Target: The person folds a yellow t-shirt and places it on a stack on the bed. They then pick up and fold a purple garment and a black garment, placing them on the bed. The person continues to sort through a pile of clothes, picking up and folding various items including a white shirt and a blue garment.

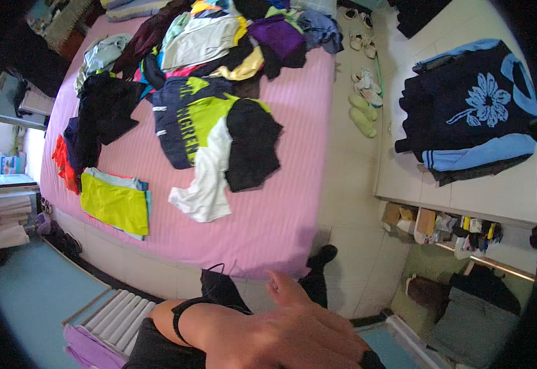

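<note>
Before me, my right hand (285,289) hangs above the near edge of the pink-striped bed (291,198). Its fingers look partly curled, and no held item shows. Bare skin with a thin black strap fills the bottom of the view; my left hand is out of view. A black cloth item (222,288) with a thin cord shows beside the right hand. Mid-bed lies a spread garment of navy, lime green (211,110), white (211,170) and black (253,143) parts, bearing lettering. To its left is a folded stack of clothes with a lime-green piece (114,203) on top.
A heap of mixed clothes (204,44) covers the bed's far end. Black clothing (107,108) and an orange-red piece (65,161) lie along its left side. Shoes (363,87) line the floor at right. A dark flower-patterned sweater (474,104) lies on a white surface (490,203).
</note>
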Action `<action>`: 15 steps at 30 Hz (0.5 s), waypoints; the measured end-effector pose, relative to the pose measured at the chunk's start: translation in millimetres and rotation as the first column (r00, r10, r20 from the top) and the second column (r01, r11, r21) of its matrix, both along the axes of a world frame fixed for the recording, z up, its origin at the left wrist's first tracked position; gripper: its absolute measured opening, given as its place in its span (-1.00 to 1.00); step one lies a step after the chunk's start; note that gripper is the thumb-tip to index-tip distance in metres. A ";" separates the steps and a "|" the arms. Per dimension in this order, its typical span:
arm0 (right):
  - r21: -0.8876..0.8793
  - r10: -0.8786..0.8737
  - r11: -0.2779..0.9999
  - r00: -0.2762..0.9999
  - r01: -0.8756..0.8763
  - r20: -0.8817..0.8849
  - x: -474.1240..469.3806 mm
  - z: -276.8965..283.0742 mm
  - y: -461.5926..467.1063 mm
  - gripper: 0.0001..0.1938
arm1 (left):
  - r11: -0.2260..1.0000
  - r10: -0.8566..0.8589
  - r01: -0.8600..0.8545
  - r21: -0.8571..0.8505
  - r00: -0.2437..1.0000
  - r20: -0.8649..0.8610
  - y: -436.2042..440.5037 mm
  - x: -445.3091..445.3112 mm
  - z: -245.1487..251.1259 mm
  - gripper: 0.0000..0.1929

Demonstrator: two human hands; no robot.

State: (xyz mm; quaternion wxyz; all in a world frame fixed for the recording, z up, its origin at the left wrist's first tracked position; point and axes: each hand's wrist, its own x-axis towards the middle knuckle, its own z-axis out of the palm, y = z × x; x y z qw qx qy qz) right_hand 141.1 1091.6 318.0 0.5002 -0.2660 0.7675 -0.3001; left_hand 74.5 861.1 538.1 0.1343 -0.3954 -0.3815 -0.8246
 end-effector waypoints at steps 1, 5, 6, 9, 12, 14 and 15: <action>0.050 -0.009 0.999 1.000 0.007 0.029 -16.2 -3.6 32.7 -0.53 | 0.996 -0.042 0.041 -0.078 0.999 -0.002 26.4 -16.2 -8.5 -0.47; 0.110 0.043 0.993 0.998 -0.049 0.056 -94.9 -23.5 175.7 -0.55 | 0.993 0.116 -0.111 -0.036 0.920 0.375 174.9 -74.2 -26.1 -0.64; 0.089 -0.015 0.996 0.998 0.020 -0.057 -112.3 -24.4 216.7 -0.55 | 0.991 0.130 -0.130 -0.033 0.870 0.476 206.5 -85.4 -27.3 -0.66; 0.019 -0.088 0.995 0.965 0.096 -0.248 -181.5 -23.5 349.0 -0.51 | 0.954 0.294 -0.258 -0.151 0.717 0.632 289.0 -127.4 -38.4 -0.69; 0.088 -0.353 0.908 0.861 0.410 -0.367 -230.4 -24.0 436.1 -0.48 | 0.966 0.241 -0.213 -0.143 0.564 0.789 325.3 -159.6 -70.7 -0.70; 0.219 -0.244 0.908 0.877 0.356 -0.414 -265.8 -22.5 457.5 -0.51 | 0.941 0.309 -0.255 -0.222 0.387 0.869 324.8 -165.0 -96.9 -0.71; 0.347 -0.183 0.871 0.886 0.346 -0.426 -285.1 -19.7 457.0 -0.52 | 0.924 0.340 -0.294 -0.246 0.333 0.880 320.6 -162.9 -110.4 -0.72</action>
